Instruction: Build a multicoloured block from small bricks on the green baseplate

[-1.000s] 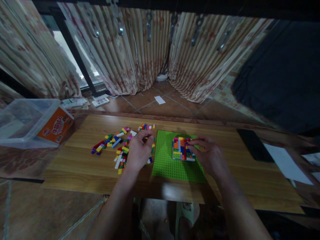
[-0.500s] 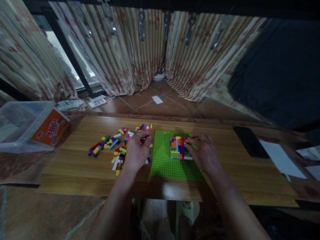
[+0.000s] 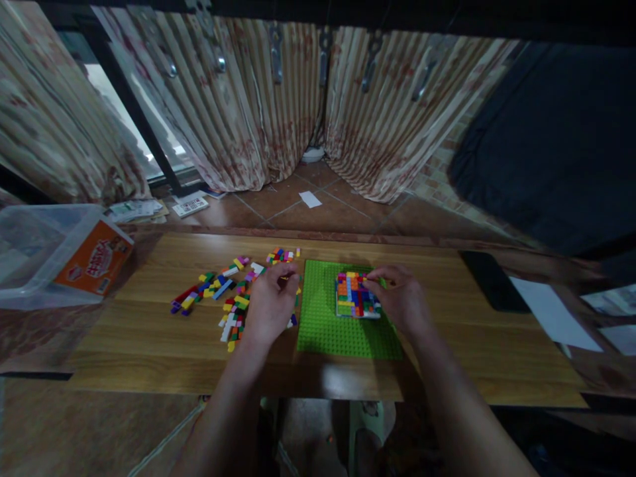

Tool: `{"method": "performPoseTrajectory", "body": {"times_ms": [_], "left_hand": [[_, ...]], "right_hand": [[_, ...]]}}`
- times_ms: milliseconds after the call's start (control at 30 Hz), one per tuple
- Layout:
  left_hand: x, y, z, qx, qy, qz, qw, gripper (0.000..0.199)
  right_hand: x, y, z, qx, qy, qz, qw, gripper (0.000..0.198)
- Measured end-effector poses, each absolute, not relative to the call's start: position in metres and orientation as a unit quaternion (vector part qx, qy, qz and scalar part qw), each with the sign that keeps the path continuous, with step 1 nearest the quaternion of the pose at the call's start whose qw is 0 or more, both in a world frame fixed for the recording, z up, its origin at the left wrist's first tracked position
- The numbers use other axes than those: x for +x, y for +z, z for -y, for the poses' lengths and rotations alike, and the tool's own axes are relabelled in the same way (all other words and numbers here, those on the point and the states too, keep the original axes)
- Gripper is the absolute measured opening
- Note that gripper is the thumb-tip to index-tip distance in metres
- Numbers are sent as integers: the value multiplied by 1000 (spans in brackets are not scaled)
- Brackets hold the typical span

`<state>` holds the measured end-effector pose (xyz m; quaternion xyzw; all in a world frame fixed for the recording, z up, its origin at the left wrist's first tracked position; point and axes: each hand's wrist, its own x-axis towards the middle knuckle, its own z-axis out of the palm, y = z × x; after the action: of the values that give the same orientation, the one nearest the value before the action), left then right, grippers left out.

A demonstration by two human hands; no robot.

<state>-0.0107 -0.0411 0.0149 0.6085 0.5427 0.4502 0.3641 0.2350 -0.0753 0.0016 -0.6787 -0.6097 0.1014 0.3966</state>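
A multicoloured block of toy bricks (image 3: 352, 298) stands on the green baseplate (image 3: 318, 334), right of the plate's middle. My right hand (image 3: 401, 299) reaches in from the right, thumb and forefinger pinched at the block's upper right corner; whatever is between the fingertips is too small to name. Over the right edge of a heap of loose bricks (image 3: 229, 323) hovers my left hand (image 3: 271, 305). Its fingers are curled in toward the thumb, and what they hold, if anything, is hidden. The left hand covers part of the heap.
The wooden table (image 3: 149, 331) carries a black phone-like slab (image 3: 497, 281) and a white paper sheet (image 3: 554, 315) at its right end. A clear plastic bin (image 3: 44, 258) with an orange label stands off the left end. Curtains (image 3: 278, 119) hang beyond the table.
The whole view has shifted slightly. My right hand stays at the block's upper right corner, its fingers a little more drawn together. The left hand remains over the loose bricks.
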Motion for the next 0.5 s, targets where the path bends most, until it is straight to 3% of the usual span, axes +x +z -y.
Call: {"method": "performPoseTrajectory", "body": {"times_ms": [500], "left_hand": [[-10,14,42,648,414,-546,333,19]], "right_hand": [[236,3,77,-670,147,594,420,22]]}}
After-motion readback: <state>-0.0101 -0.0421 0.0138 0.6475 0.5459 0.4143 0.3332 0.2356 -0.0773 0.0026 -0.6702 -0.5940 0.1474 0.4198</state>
